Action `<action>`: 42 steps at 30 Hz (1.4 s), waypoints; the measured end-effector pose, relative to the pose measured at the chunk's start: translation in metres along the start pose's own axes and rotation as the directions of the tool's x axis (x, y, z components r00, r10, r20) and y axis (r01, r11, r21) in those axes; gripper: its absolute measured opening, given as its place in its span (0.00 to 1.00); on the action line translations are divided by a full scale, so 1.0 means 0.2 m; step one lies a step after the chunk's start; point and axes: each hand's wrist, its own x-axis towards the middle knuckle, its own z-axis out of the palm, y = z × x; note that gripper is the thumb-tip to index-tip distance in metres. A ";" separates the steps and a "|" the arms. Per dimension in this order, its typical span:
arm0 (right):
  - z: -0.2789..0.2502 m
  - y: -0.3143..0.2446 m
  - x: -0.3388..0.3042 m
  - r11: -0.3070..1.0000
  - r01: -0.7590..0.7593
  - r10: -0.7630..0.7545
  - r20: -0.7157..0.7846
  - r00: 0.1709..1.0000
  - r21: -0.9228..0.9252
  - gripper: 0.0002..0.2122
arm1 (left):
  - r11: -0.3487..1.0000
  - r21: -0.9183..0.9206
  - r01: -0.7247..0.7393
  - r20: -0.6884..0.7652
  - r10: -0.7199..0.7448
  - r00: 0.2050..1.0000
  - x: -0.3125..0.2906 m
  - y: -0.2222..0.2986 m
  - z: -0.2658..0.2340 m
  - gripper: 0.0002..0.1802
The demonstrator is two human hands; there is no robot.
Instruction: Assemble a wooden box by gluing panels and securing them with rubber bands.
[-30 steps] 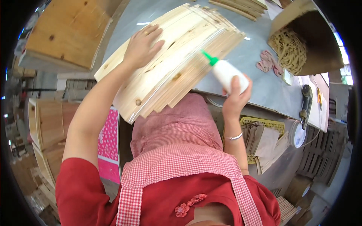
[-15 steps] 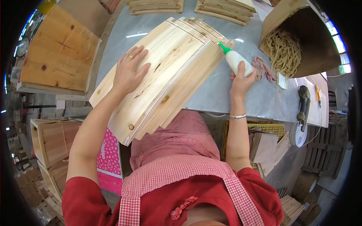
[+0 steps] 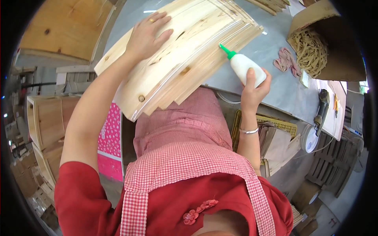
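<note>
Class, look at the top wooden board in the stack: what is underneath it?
Beneath the top board, staggered edges of more wooden boards show along its right side. The rest of their faces is covered and cannot be seen.

left grip [image 3: 148, 38] spread on stacked pale boards [image 3: 177, 55], right grip [image 3: 255, 91] around a white green-tipped bottle [image 3: 243, 67]

We can read no words, numbers or signs anywhere in the frame. On the pink patterned panel [image 3: 110, 137], left of centre, we see a pale mark [image 3: 103, 131] too small to make out. On the white squeeze bottle [image 3: 244, 67], right of centre, we find no legible label.
</note>
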 end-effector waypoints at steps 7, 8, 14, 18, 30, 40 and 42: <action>-0.01 -0.17 -0.43 0.994 0.111 -0.107 0.225 0.968 -0.003 0.18 | 0.993 -0.102 0.062 0.066 -0.055 0.996 -0.02 0.08 -0.09 0.30; -0.01 -0.19 -0.49 0.995 0.100 -0.098 0.269 0.958 0.006 0.18 | 0.993 -0.108 0.053 0.041 -0.049 0.998 -0.02 0.07 -0.09 0.29; 0.02 -0.29 -0.74 0.992 0.106 -0.129 0.459 0.879 0.076 0.19 | 0.994 -0.110 -0.004 -0.072 -0.004 0.997 -0.04 -0.02 0.02 0.26; 0.02 -0.30 -0.79 0.990 0.121 -0.144 0.540 0.830 0.078 0.20 | 0.990 -0.135 0.028 -0.021 -0.032 0.999 -0.08 0.01 -0.05 0.24; 0.08 -0.30 -0.81 0.964 0.217 -0.265 0.624 0.735 0.153 0.19 | 0.451 -0.693 0.563 -0.232 -0.878 0.418 -0.87 -0.17 -0.45 0.21; -0.04 -0.31 -0.59 0.941 -0.171 0.034 0.424 0.905 0.290 0.18 | -0.469 -0.853 0.231 0.521 -0.725 0.451 -1.02 -0.28 -0.36 0.24; -0.10 -0.30 -0.51 0.933 -0.176 0.083 0.287 0.954 0.313 0.19 | -0.525 -0.825 0.209 0.560 -0.712 0.423 -1.03 -0.26 -0.29 0.27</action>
